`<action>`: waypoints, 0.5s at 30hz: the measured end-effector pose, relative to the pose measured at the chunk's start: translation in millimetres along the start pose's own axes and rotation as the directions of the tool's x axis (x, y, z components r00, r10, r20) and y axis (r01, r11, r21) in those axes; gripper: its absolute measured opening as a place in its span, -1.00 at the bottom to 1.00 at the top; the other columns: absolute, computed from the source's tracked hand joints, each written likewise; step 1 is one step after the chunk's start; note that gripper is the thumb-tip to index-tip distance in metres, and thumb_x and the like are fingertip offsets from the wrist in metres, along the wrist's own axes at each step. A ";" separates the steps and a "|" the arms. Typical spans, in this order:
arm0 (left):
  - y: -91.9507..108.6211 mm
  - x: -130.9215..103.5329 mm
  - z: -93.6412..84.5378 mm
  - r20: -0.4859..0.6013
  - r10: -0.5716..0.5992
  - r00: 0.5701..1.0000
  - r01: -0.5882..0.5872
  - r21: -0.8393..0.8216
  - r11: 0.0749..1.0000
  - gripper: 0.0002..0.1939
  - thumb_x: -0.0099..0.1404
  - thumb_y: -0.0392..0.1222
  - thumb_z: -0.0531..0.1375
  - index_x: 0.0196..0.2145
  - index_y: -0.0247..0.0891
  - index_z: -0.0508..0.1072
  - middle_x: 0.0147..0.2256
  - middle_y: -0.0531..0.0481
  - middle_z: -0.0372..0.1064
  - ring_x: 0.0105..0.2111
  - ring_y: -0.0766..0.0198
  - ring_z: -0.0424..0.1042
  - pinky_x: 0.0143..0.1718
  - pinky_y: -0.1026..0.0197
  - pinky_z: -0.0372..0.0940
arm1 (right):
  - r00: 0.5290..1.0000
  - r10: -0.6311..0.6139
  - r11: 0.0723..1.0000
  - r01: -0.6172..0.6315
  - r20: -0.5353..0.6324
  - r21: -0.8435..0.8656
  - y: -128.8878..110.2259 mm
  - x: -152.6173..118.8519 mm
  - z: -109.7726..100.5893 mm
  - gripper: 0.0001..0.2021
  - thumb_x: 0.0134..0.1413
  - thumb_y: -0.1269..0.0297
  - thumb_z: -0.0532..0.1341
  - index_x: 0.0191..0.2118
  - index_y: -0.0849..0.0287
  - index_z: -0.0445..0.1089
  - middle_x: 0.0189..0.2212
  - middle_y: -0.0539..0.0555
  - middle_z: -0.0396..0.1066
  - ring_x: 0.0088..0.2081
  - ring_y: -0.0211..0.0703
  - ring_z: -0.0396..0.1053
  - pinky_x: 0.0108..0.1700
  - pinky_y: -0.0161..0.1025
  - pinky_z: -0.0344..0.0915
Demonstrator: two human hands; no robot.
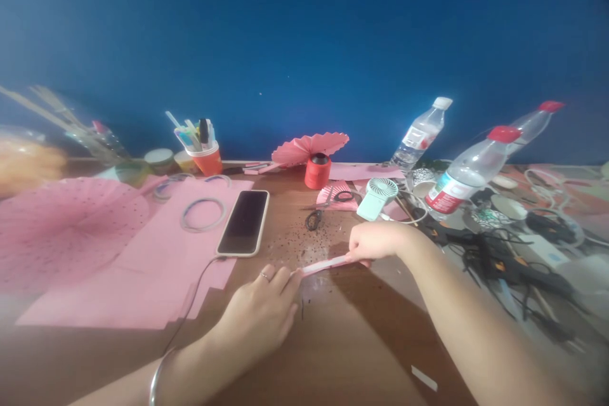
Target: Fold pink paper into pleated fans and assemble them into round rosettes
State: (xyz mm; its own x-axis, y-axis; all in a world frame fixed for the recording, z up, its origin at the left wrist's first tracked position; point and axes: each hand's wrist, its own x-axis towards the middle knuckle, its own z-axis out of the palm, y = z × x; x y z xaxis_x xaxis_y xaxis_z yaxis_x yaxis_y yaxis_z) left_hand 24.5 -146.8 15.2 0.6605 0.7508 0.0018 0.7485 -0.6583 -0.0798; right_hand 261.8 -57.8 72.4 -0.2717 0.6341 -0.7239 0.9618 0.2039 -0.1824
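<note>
A narrow folded strip of pink paper (pixel 325 265) stretches between my two hands, just above the brown table (pixel 333 355). My left hand (pixel 266 304), with a ring on one finger, pinches its left end. Its right end is gripped by my right hand (pixel 373 242), fingers curled over it. Beyond the strip lie black-handled scissors (pixel 314 220) beside a small pleated pink paper piece (pixel 339 196). Tiny dark bits are scattered on the table around the strip. A pleated pink paper fan (pixel 304 149) rests against a red jar (pixel 318 172) near the wall.
Left of my hands are a phone (pixel 243 223) with a cable, pink paper sheets (pixel 143 279) and a round pink fan (pixel 71 228). An orange cup (pixel 208 160) holds pens. To the right are a mint handheld fan (pixel 377 198), plastic bottles (pixel 469 174) and tangled black cords (pixel 504 260).
</note>
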 end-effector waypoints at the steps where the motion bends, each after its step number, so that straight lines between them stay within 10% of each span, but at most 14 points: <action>1: 0.3 0.1 0.7 0.005 -0.003 1.000 0.003 -0.001 1.000 -0.54 0.26 -0.21 -0.03 0.12 -0.30 0.16 -0.19 -0.13 0.28 -0.15 0.08 0.23 -0.29 0.14 0.28 | 1.000 0.010 1.000 -0.010 0.000 0.000 -0.4 -0.1 -0.3 -0.59 -0.08 -0.04 0.10 -0.61 0.22 0.42 -0.70 -0.02 0.21 -0.67 -0.31 0.06 -0.54 -0.27 -0.01; 15: 0.5 -7.6 9.4 -0.017 0.024 1.000 -0.019 0.240 0.970 -0.80 0.10 -0.45 0.08 -0.39 -0.34 0.48 -0.42 -0.11 0.26 -0.41 0.20 0.29 -0.51 0.23 0.25 | 0.979 -0.194 0.979 0.190 0.059 0.066 -16.8 -9.3 6.5 -0.69 -0.03 0.20 0.06 -0.57 0.20 0.47 -0.62 -0.01 0.35 -0.64 -0.34 0.15 -0.52 -0.32 0.01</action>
State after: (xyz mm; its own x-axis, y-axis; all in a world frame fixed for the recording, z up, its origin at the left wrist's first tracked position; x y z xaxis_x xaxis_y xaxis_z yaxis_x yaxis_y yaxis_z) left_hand 19.2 -152.3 5.8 0.6793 0.7337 0.0169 0.6995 -0.6404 -0.3171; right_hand 248.4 -71.9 77.8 -0.4511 0.5373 -0.7126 0.8925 0.2711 -0.3605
